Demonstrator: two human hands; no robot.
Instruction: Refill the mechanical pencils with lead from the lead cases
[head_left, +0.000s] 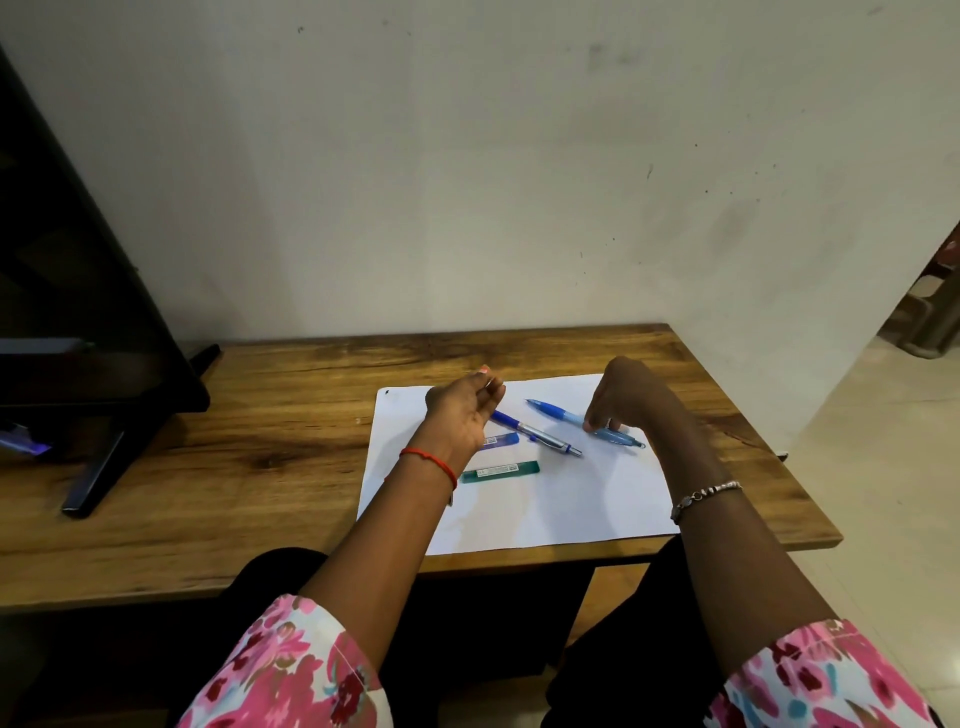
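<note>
At centre frame, flat on a smooth white paper sheet over a grained brown wooden table, sits everything for the refill. Right of centre, translucent light blue pencil with darker ribbed grip, lying slantwise, pinched at its rear barrel by the bent fingertips of the right hand. Just left, dark blue pencil with shiny metal barrel, roughly parallel, untouched. Lower down, slim blue lead case, partly hidden behind the left hand, and flat rectangular green lead case, labelled. Left hand raised, fingers loosely curled, thumb near forefinger; cannot tell whether pinching anything. Red thread round left wrist, beaded metal bracelet round right. At left edge, glossy black monitor.
</note>
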